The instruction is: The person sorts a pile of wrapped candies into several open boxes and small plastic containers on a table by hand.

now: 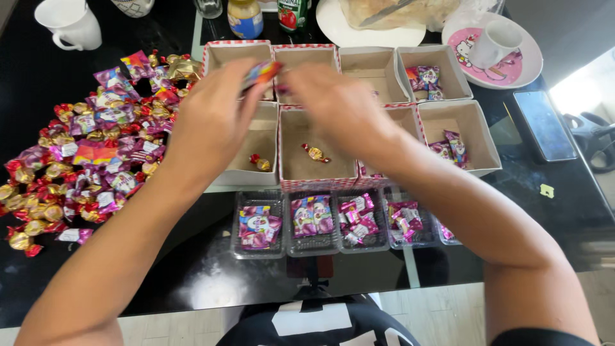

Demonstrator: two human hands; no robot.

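Note:
My left hand hovers over the cardboard boxes and pinches a colourful wrapped candy between its fingertips. My right hand reaches across from the right, its fingers close to that candy; whether it touches it is unclear through blur. Below the hands, one box holds a gold candy with red ends, and the box to its left holds another.
A big pile of wrapped candies lies at the left. Clear plastic trays of purple packets sit in front. Boxes at the right hold purple packets. A white mug, jars, a plate, a cup on a pink plate and a phone ring the area.

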